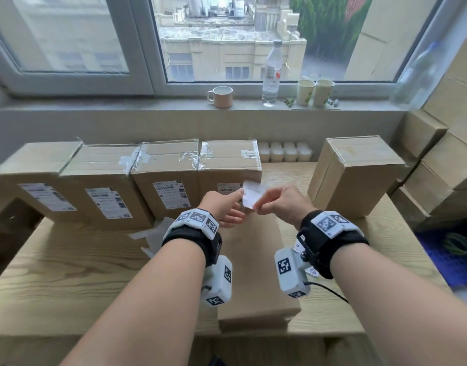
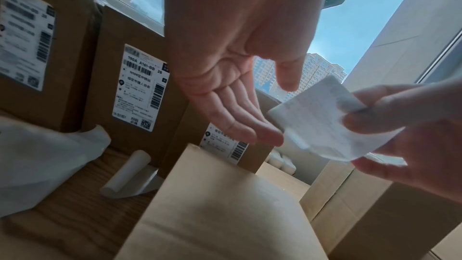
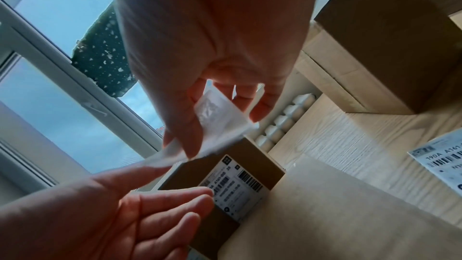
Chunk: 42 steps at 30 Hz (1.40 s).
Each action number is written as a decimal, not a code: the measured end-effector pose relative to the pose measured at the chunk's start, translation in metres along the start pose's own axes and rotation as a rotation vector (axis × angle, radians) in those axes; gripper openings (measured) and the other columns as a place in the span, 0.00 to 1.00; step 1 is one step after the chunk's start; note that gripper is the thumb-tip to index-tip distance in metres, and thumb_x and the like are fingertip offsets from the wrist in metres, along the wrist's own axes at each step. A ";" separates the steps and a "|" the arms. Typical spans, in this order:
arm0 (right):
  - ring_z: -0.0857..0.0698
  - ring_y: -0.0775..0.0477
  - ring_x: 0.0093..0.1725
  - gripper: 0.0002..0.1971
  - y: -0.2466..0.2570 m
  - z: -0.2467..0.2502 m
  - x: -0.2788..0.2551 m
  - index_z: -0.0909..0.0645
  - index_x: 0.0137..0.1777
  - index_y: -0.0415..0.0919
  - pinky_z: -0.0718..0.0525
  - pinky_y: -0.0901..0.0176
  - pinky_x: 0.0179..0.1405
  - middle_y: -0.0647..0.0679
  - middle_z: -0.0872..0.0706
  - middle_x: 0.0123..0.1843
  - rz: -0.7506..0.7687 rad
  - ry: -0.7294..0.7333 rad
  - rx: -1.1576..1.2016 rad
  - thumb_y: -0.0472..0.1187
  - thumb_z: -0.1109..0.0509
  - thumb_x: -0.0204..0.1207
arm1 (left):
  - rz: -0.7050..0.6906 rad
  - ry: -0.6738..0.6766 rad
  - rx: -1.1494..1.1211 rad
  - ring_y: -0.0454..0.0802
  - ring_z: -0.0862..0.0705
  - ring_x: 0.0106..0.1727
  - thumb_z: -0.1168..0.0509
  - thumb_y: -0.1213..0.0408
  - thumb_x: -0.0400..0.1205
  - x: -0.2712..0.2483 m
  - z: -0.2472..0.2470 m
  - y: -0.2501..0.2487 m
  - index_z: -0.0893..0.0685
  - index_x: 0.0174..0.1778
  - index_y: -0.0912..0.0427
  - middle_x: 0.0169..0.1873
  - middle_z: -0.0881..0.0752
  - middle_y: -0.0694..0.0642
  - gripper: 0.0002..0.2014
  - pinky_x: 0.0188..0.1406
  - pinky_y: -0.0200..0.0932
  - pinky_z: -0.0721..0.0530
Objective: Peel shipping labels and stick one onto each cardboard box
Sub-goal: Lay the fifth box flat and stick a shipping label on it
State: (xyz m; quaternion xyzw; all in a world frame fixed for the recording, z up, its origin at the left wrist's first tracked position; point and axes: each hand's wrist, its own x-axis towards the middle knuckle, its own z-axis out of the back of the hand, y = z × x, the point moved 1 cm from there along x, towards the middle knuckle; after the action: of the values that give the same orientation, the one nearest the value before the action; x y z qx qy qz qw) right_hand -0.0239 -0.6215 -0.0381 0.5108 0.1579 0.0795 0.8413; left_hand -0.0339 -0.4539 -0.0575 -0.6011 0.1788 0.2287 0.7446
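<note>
A white shipping label point(image 1: 252, 192) point(image 2: 317, 124) point(image 3: 220, 124) hangs in the air between my hands. My right hand point(image 1: 277, 204) point(image 3: 212, 37) pinches its right edge between thumb and fingers. Beside it, my left hand point(image 1: 233, 206) point(image 2: 237, 96) has its palm open and fingers straight, one fingertip touching the label's left edge. Under both hands lies a plain cardboard box point(image 1: 253, 273) point(image 2: 225, 215), flat on the table. Behind stands a row of labelled boxes point(image 1: 103, 180), the nearest one point(image 1: 229, 165) right behind the label. An unlabelled box point(image 1: 356, 175) stands at the right.
Peeled backing sheets point(image 1: 153, 233) and a paper roll point(image 2: 127, 173) lie left of the flat box. Another printed label point(image 3: 440, 157) lies on the wooden table point(image 1: 68, 273). More boxes point(image 1: 438, 167) are stacked at the right. A mug point(image 1: 221, 96), a bottle point(image 1: 272, 75) and paper cups point(image 1: 315, 92) stand on the windowsill.
</note>
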 end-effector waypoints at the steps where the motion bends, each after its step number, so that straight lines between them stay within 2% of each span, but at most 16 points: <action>1: 0.17 0.54 0.35 0.18 0.001 -0.003 -0.003 0.12 0.26 0.48 0.19 0.64 0.46 0.54 0.13 0.27 0.002 0.032 -0.008 0.23 0.23 0.66 | 0.007 -0.005 -0.025 0.52 0.10 0.37 0.33 0.51 0.83 -0.002 0.002 0.003 0.15 0.50 0.69 0.42 0.09 0.63 0.20 0.43 0.45 0.10; 3: 0.17 0.56 0.34 0.20 0.002 -0.010 -0.006 0.13 0.25 0.48 0.18 0.67 0.44 0.54 0.13 0.26 -0.005 0.092 -0.021 0.21 0.24 0.66 | -0.001 -0.025 -0.069 0.54 0.10 0.39 0.30 0.61 0.82 -0.005 0.004 0.008 0.15 0.48 0.68 0.41 0.10 0.63 0.11 0.46 0.47 0.09; 4: 0.17 0.54 0.36 0.21 0.002 -0.014 -0.008 0.13 0.24 0.49 0.17 0.64 0.46 0.53 0.13 0.27 -0.012 0.119 -0.029 0.21 0.25 0.66 | -0.015 -0.035 -0.070 0.53 0.10 0.37 0.29 0.66 0.81 -0.006 0.005 0.010 0.14 0.47 0.68 0.38 0.10 0.62 0.07 0.41 0.45 0.09; 6: 0.16 0.48 0.44 0.24 0.004 -0.019 -0.015 0.12 0.21 0.50 0.17 0.53 0.55 0.50 0.12 0.32 -0.030 0.156 -0.041 0.19 0.27 0.66 | -0.051 -0.045 -0.070 0.51 0.10 0.33 0.28 0.71 0.79 -0.007 0.007 0.013 0.13 0.50 0.70 0.37 0.10 0.62 0.07 0.32 0.42 0.11; 7: 0.17 0.45 0.48 0.25 0.005 -0.020 -0.018 0.12 0.22 0.49 0.18 0.50 0.58 0.48 0.11 0.36 -0.043 0.153 -0.039 0.18 0.30 0.66 | -0.055 -0.046 -0.073 0.53 0.09 0.36 0.27 0.72 0.78 -0.008 0.008 0.014 0.13 0.52 0.69 0.39 0.09 0.62 0.09 0.36 0.44 0.11; 9: 0.18 0.44 0.53 0.22 0.006 -0.017 -0.025 0.12 0.27 0.47 0.17 0.56 0.53 0.44 0.12 0.48 -0.085 0.051 -0.017 0.20 0.36 0.68 | -0.056 -0.033 -0.061 0.56 0.08 0.44 0.26 0.72 0.77 -0.010 0.010 0.016 0.14 0.53 0.66 0.45 0.08 0.63 0.10 0.43 0.47 0.11; 11: 0.17 0.46 0.53 0.15 0.007 -0.011 -0.028 0.14 0.34 0.43 0.18 0.63 0.47 0.47 0.13 0.50 -0.113 -0.108 0.047 0.24 0.35 0.71 | -0.058 -0.003 -0.067 0.56 0.08 0.46 0.26 0.71 0.77 -0.014 0.013 0.016 0.13 0.54 0.65 0.46 0.08 0.62 0.10 0.40 0.45 0.13; 14: 0.16 0.46 0.55 0.02 0.006 -0.003 -0.028 0.17 0.47 0.43 0.14 0.51 0.54 0.49 0.14 0.49 -0.123 -0.262 0.161 0.37 0.28 0.76 | -0.072 0.030 -0.075 0.52 0.10 0.42 0.25 0.71 0.76 -0.024 0.018 0.015 0.13 0.54 0.67 0.44 0.08 0.59 0.11 0.38 0.43 0.17; 18: 0.16 0.53 0.43 0.18 0.010 -0.004 -0.033 0.18 0.61 0.42 0.22 0.66 0.33 0.50 0.13 0.54 -0.130 -0.245 0.105 0.48 0.24 0.74 | -0.076 0.078 -0.030 0.47 0.16 0.33 0.24 0.71 0.76 -0.033 0.022 0.016 0.11 0.50 0.65 0.40 0.10 0.57 0.08 0.32 0.39 0.20; 20: 0.19 0.57 0.34 0.16 0.012 -0.007 -0.034 0.17 0.59 0.42 0.25 0.69 0.26 0.49 0.11 0.51 -0.125 -0.239 0.141 0.45 0.23 0.74 | -0.075 0.121 0.024 0.45 0.17 0.30 0.23 0.70 0.75 -0.038 0.023 0.017 0.10 0.46 0.64 0.35 0.10 0.56 0.06 0.27 0.37 0.22; 23: 0.22 0.58 0.30 0.08 0.015 -0.011 -0.033 0.14 0.51 0.40 0.26 0.67 0.28 0.48 0.11 0.45 -0.167 -0.241 0.157 0.40 0.23 0.74 | -0.091 0.183 0.116 0.42 0.19 0.25 0.22 0.69 0.74 -0.045 0.024 0.017 0.09 0.46 0.65 0.30 0.12 0.53 0.07 0.24 0.35 0.23; 25: 0.20 0.56 0.29 0.02 0.017 -0.013 -0.032 0.14 0.44 0.41 0.24 0.65 0.30 0.48 0.11 0.41 -0.183 -0.253 0.153 0.37 0.24 0.75 | -0.127 0.165 0.101 0.43 0.19 0.28 0.23 0.67 0.75 -0.049 0.025 0.017 0.10 0.49 0.65 0.34 0.11 0.54 0.09 0.26 0.35 0.22; 27: 0.18 0.52 0.31 0.05 0.016 -0.014 -0.031 0.16 0.40 0.42 0.18 0.61 0.33 0.46 0.11 0.40 -0.187 -0.246 0.159 0.34 0.25 0.76 | -0.186 0.091 0.043 0.44 0.17 0.34 0.26 0.64 0.78 -0.051 0.027 0.016 0.12 0.51 0.63 0.39 0.10 0.56 0.09 0.30 0.37 0.18; 32: 0.17 0.51 0.34 0.01 0.017 -0.017 -0.037 0.15 0.45 0.37 0.14 0.62 0.34 0.44 0.12 0.42 -0.199 -0.173 0.190 0.32 0.26 0.76 | -0.211 0.002 -0.065 0.46 0.16 0.35 0.33 0.64 0.84 -0.054 0.035 0.012 0.12 0.50 0.63 0.39 0.10 0.57 0.07 0.40 0.39 0.14; 34: 0.17 0.51 0.34 0.01 0.017 -0.019 -0.038 0.15 0.47 0.35 0.15 0.64 0.32 0.44 0.12 0.42 -0.191 -0.170 0.196 0.32 0.26 0.76 | -0.201 0.020 -0.078 0.45 0.17 0.33 0.35 0.66 0.85 -0.056 0.034 0.012 0.12 0.48 0.62 0.37 0.10 0.56 0.06 0.38 0.38 0.15; 42: 0.17 0.51 0.35 0.01 0.015 -0.018 -0.038 0.15 0.45 0.36 0.13 0.60 0.40 0.43 0.12 0.42 -0.201 -0.169 0.217 0.33 0.26 0.76 | -0.199 0.052 -0.082 0.44 0.16 0.32 0.36 0.66 0.86 -0.059 0.033 0.010 0.13 0.56 0.66 0.39 0.11 0.57 0.09 0.30 0.35 0.17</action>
State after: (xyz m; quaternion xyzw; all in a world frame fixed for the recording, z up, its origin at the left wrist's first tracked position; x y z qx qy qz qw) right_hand -0.0653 -0.6104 -0.0252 0.5852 0.1443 -0.0660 0.7952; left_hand -0.0888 -0.4276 -0.0268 -0.6515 0.1281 0.1449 0.7336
